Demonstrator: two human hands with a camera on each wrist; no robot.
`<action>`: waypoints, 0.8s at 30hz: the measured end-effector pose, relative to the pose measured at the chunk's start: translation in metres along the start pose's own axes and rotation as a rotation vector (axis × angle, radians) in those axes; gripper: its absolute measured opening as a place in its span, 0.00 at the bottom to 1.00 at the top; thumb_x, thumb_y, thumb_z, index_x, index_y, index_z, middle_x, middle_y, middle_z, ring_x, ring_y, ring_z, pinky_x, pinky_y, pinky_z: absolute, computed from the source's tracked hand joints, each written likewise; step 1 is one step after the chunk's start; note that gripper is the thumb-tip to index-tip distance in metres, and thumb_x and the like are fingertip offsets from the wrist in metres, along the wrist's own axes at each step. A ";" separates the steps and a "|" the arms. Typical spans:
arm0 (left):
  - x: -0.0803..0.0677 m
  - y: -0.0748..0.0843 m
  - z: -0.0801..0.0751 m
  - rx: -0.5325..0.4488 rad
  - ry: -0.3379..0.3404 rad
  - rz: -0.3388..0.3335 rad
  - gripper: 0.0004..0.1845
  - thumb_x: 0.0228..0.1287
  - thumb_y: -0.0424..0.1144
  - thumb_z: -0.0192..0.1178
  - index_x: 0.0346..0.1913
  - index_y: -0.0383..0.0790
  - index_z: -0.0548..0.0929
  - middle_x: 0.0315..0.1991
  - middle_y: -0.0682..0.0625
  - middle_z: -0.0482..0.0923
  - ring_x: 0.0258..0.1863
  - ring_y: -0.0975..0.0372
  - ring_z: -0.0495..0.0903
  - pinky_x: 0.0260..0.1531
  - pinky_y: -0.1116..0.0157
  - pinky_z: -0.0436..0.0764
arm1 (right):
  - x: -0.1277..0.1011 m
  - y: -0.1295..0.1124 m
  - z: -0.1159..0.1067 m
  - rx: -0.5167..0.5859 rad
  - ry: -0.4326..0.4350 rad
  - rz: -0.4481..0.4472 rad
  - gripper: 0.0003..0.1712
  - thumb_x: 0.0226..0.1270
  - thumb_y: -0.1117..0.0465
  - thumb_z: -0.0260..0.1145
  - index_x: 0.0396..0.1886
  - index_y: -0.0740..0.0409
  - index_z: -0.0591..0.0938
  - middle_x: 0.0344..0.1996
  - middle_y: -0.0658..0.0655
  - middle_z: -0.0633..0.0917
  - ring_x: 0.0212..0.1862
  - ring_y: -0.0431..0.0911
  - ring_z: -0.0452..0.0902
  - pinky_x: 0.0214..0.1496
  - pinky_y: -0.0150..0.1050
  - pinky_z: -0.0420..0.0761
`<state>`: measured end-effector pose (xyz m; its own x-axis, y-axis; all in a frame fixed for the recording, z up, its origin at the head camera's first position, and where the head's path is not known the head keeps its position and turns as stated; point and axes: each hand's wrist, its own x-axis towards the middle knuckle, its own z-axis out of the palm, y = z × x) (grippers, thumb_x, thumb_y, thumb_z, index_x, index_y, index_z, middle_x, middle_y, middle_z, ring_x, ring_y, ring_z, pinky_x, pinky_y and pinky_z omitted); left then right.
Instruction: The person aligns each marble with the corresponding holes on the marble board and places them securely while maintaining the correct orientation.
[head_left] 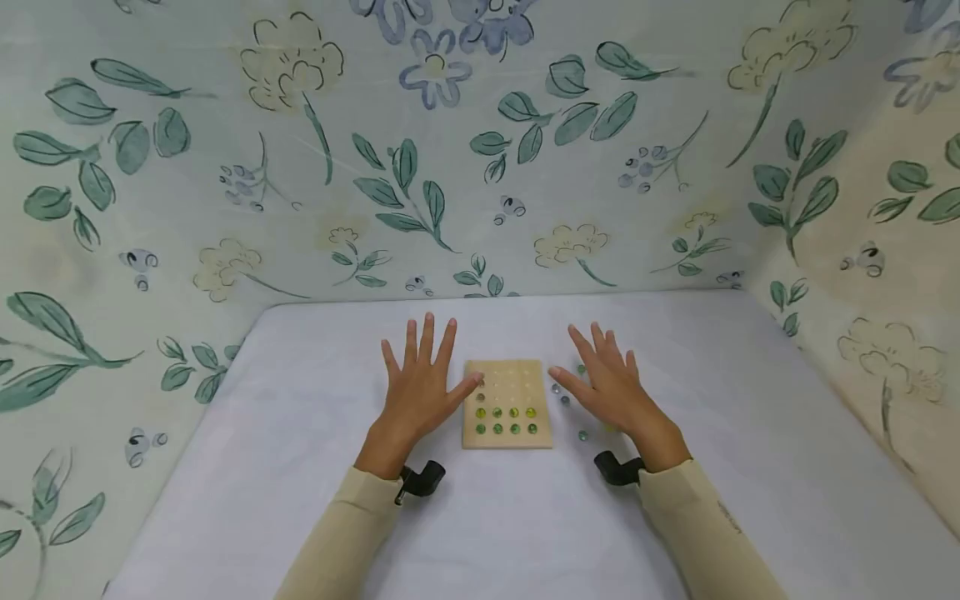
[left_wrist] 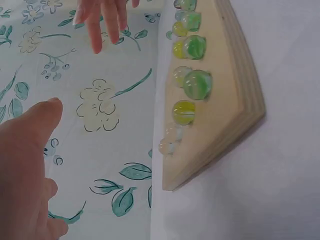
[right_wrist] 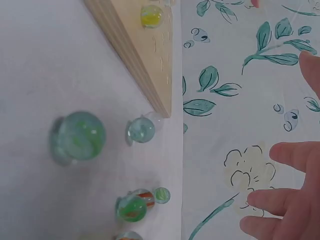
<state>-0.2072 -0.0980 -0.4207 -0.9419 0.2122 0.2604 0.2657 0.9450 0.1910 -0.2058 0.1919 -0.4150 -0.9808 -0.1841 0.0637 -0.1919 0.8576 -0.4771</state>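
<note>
A wooden board [head_left: 507,404] lies in the middle of the surface [head_left: 750,433], with marbles [head_left: 506,420] seated in its near rows. The left hand [head_left: 420,387] lies flat just left of the board, its thumb at the board's left edge. The right hand [head_left: 611,383] lies just right of the board. Loose marbles [head_left: 564,395] lie on the surface between the board and the right hand. Walls stand behind and on both sides.

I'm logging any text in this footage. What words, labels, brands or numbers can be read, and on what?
None: no readable text in any view.
Wooden board: plain, unmarked.
Marbles: no marks.
Right sleeve: a faint mark, too small to read.
Wall: floral print only.
</note>
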 end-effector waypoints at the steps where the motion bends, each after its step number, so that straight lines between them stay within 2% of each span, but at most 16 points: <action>1: 0.000 -0.001 0.001 -0.003 -0.005 -0.005 0.49 0.62 0.73 0.45 0.78 0.53 0.42 0.78 0.43 0.35 0.75 0.46 0.31 0.65 0.32 0.31 | 0.002 -0.001 0.001 0.022 -0.002 -0.014 0.52 0.63 0.26 0.49 0.79 0.45 0.47 0.76 0.65 0.41 0.75 0.61 0.27 0.69 0.69 0.30; 4: -0.002 -0.004 0.006 -0.042 -0.045 -0.011 0.49 0.62 0.73 0.43 0.78 0.53 0.42 0.78 0.43 0.35 0.76 0.46 0.33 0.67 0.34 0.34 | 0.006 -0.003 0.002 0.064 -0.003 -0.027 0.51 0.63 0.27 0.52 0.78 0.45 0.50 0.76 0.64 0.44 0.76 0.61 0.32 0.70 0.69 0.37; 9: -0.005 -0.008 0.013 -0.142 -0.105 0.029 0.50 0.62 0.72 0.45 0.78 0.49 0.41 0.78 0.42 0.38 0.76 0.48 0.36 0.70 0.40 0.38 | 0.010 -0.002 0.001 0.126 0.006 -0.033 0.46 0.64 0.33 0.58 0.76 0.45 0.57 0.75 0.61 0.54 0.75 0.60 0.46 0.69 0.67 0.54; 12: -0.006 -0.009 0.016 -0.244 -0.157 0.047 0.52 0.61 0.71 0.49 0.78 0.50 0.39 0.78 0.45 0.37 0.76 0.51 0.35 0.73 0.46 0.37 | 0.013 0.000 0.000 0.169 0.022 -0.042 0.41 0.65 0.39 0.63 0.74 0.47 0.63 0.72 0.59 0.63 0.70 0.58 0.60 0.66 0.60 0.67; 15: -0.005 -0.010 0.018 -0.371 -0.213 0.054 0.53 0.60 0.69 0.55 0.78 0.53 0.38 0.78 0.48 0.36 0.76 0.53 0.34 0.74 0.52 0.37 | 0.017 0.001 -0.002 0.191 0.022 -0.027 0.38 0.64 0.43 0.66 0.71 0.48 0.67 0.65 0.59 0.72 0.62 0.57 0.71 0.57 0.55 0.77; 20: -0.006 -0.014 0.027 -0.486 -0.302 0.073 0.59 0.52 0.69 0.62 0.77 0.57 0.36 0.78 0.50 0.37 0.76 0.57 0.35 0.74 0.55 0.40 | 0.021 0.002 -0.001 0.195 -0.035 0.004 0.33 0.63 0.48 0.68 0.67 0.51 0.72 0.56 0.61 0.79 0.54 0.55 0.76 0.51 0.53 0.81; 24: -0.007 -0.017 0.033 -0.571 -0.347 0.069 0.62 0.47 0.70 0.65 0.77 0.60 0.37 0.78 0.57 0.36 0.76 0.63 0.36 0.73 0.54 0.45 | 0.024 0.000 0.000 0.177 -0.064 0.018 0.27 0.64 0.52 0.69 0.61 0.52 0.77 0.50 0.60 0.82 0.49 0.53 0.78 0.47 0.49 0.82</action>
<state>-0.2114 -0.1075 -0.4570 -0.9051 0.4251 -0.0114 0.3045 0.6665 0.6804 -0.2297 0.1879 -0.4135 -0.9789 -0.2044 0.0006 -0.1599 0.7643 -0.6247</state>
